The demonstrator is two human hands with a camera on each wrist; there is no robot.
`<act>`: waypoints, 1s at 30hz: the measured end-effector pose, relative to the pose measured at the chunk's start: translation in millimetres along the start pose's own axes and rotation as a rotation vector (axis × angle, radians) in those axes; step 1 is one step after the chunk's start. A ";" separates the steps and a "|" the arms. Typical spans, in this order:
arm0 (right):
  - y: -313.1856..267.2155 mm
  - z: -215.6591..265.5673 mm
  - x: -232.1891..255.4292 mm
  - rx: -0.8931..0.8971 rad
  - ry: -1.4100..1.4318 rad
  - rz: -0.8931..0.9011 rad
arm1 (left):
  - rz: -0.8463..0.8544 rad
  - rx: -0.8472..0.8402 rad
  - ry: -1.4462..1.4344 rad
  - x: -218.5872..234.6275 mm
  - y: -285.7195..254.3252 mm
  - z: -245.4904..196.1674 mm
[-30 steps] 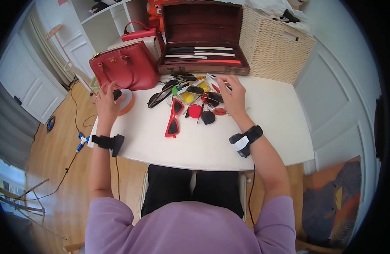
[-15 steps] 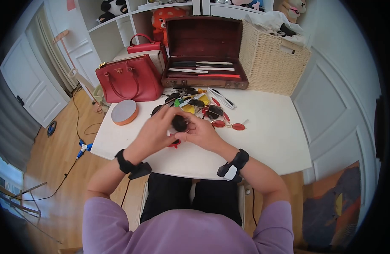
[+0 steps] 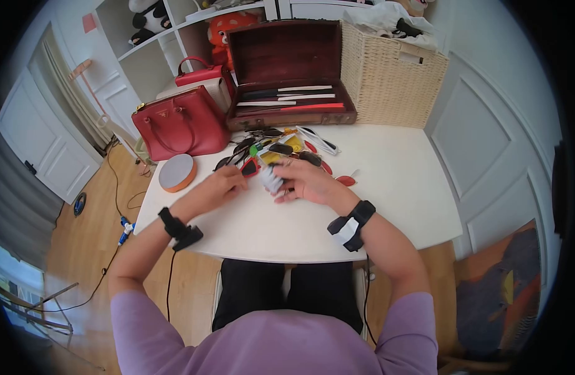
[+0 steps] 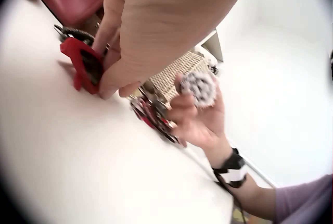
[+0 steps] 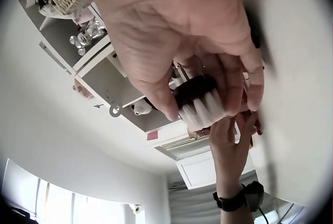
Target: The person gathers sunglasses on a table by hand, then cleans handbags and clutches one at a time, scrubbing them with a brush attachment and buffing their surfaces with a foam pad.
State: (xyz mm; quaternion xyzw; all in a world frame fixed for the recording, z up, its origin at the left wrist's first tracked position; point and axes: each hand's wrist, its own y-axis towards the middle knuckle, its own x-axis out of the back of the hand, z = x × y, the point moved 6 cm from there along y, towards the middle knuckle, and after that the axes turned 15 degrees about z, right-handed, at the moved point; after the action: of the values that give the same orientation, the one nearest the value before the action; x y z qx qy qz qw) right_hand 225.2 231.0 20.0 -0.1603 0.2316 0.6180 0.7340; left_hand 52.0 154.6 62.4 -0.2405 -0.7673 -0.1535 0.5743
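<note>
My right hand (image 3: 309, 181) holds a small round brush (image 5: 200, 107) with a dark base and white bristles, its bristle end (image 4: 199, 88) facing my left hand. My left hand (image 3: 212, 189) is at a pair of red-framed sunglasses (image 4: 83, 66), pinching them by the frame. One dark lens of them shows in the left wrist view; the rest is behind the fingers. Just beyond both hands lies a pile of sunglasses (image 3: 281, 149) with black, yellow, red and white parts. A red-lensed pair (image 3: 345, 180) lies near my right wrist.
An orange-rimmed round tin (image 3: 178, 173) sits at the table's left. Behind it stand red handbags (image 3: 181, 125). An open dark red case (image 3: 293, 119) at the back holds several long narrow white, black and red items. A wicker basket (image 3: 387, 81) stands at its right.
The left hand came from the round tin to the middle, where both hands met around the brush. Now the brush is in the right hand, and the left has moved to the red sunglasses.
</note>
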 end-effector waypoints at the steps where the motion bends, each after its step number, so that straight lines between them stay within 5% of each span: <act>1: 0.4 -2.4 -1.2 0.002 0.006 0.007 | 0.000 -0.039 0.053 4.7 0.5 5.3; 7: -4.9 12.7 22.5 0.184 -0.291 -0.311 | -0.113 0.014 0.057 48.1 2.2 35.3; 11: -7.5 16.2 14.7 0.142 -0.226 -0.255 | -0.643 0.299 0.388 135.4 -23.7 71.2; 13: -3.5 8.9 14.3 0.163 -0.259 -0.237 | -0.677 0.513 0.752 166.0 -40.7 95.9; 17: 1.6 0.8 -1.2 0.108 -0.419 -0.079 | -0.341 0.576 0.843 182.7 -59.1 166.5; 19: 4.7 -10.7 -5.6 -0.050 -0.533 0.016 | -0.183 0.685 0.341 185.4 -58.5 186.6; 23: 5.7 -11.1 -5.5 -0.047 -0.489 0.017 | -0.217 0.518 0.049 181.6 -51.9 183.5; 25: 6.0 -11.8 -3.6 -0.031 -0.487 0.026 | -0.278 0.507 0.428 177.5 -47.3 189.4; 29: 5.2 -10.2 -3.0 -0.031 -0.514 0.052 | -0.382 0.510 0.608 173.6 -40.2 183.6; 30: 4.9 -9.2 -3.1 -0.027 -0.517 0.052 | -0.317 0.655 0.547 174.6 -39.7 175.4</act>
State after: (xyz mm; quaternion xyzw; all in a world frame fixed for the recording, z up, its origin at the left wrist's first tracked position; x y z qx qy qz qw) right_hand 218.7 224.6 14.2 -0.0011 0.0321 0.6602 0.7504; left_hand -150.5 244.8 179.3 0.1235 -0.6228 -0.0464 0.7711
